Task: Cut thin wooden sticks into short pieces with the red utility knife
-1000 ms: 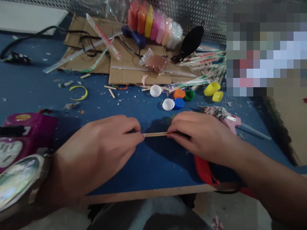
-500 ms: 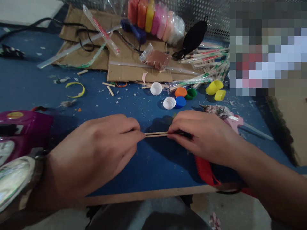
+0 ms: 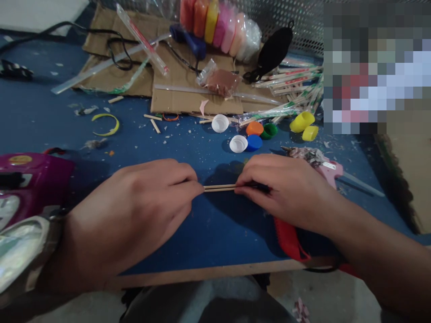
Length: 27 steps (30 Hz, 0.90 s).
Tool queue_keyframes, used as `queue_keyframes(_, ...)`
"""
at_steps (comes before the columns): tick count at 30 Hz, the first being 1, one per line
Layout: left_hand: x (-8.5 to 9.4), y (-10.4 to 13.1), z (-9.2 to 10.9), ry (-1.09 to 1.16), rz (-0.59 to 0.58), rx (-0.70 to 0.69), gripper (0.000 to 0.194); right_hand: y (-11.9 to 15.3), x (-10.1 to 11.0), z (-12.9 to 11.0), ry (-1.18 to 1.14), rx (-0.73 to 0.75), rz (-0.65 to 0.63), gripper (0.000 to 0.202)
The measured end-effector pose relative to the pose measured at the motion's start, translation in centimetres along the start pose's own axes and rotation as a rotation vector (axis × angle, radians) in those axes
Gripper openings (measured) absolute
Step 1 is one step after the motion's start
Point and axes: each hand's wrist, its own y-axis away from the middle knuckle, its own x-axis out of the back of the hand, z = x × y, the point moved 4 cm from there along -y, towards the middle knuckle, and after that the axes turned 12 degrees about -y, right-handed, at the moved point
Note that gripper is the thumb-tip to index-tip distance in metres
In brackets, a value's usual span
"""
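Note:
Two thin wooden sticks (image 3: 219, 188) lie side by side, running left to right between my hands just above the blue tabletop. My left hand (image 3: 155, 193) pinches their left ends between thumb and fingers. The right ends are pinched in my right hand (image 3: 279, 186). A narrow gap shows between the sticks; their ends are hidden inside my fingers. Past my right hand lies a pink glue gun (image 3: 328, 169) with a glue stick in its back. Something red (image 3: 288, 237) rests under my right wrist.
Bottle caps in white (image 3: 238, 144), blue (image 3: 254, 142), orange (image 3: 255, 128), green and yellow sit beyond my hands. Behind are cardboard pieces (image 3: 188, 102), wrapped chopsticks (image 3: 296, 85) and bags of coloured clay (image 3: 210, 22). A purple device (image 3: 50, 179) stands at left. The table's edge (image 3: 202, 274) runs nearest me.
My hands and the two sticks hold almost the same place. The whole view has shifted very slightly.

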Motion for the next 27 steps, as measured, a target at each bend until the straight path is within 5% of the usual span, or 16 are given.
queue_keyframes(27, -0.32, 0.03, -0.20, 0.033, 0.001, 0.029, 0.037, -0.09, -0.06, 0.18, -0.011, -0.001, 0.008, 0.012)
